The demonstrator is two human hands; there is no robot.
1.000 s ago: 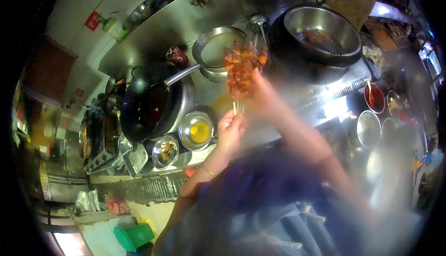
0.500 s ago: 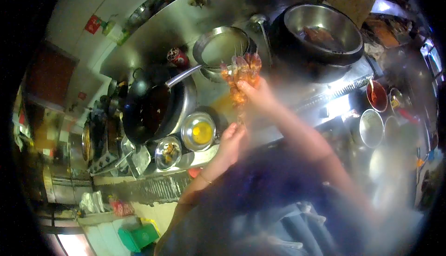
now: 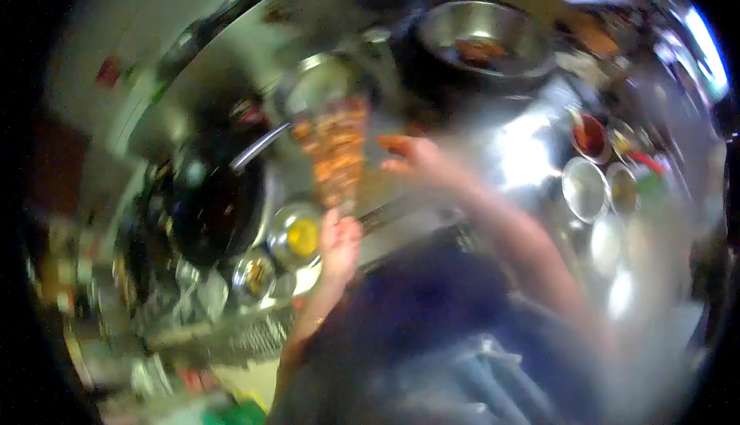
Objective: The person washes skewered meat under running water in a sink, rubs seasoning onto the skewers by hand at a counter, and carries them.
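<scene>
A bunch of meat skewers (image 3: 338,155), orange-red and fanned out, stands up from my left hand (image 3: 339,241), whose fingers are closed around the lower ends. To the right of the meat is my right hand (image 3: 416,158), apart from it. Its fingers stretch toward the skewers and appear to hold nothing, though motion blurs them. Behind the skewer tips sits a round metal pan (image 3: 320,78) with a long handle. A bowl of yellow liquid (image 3: 301,236) is just left of my left hand.
A dark wok (image 3: 216,209) is on the left, with a small metal bowl (image 3: 254,277) below it. A large pot (image 3: 512,40) holding brown-red food stands at the back right. Several containers, including a bowl of red sauce (image 3: 590,137) and a white bowl (image 3: 584,190), are farther right.
My right hand has let go of the skewers and moved off to their right. The skewers are now fanned out in my left hand. The whole view has shifted and blurred.
</scene>
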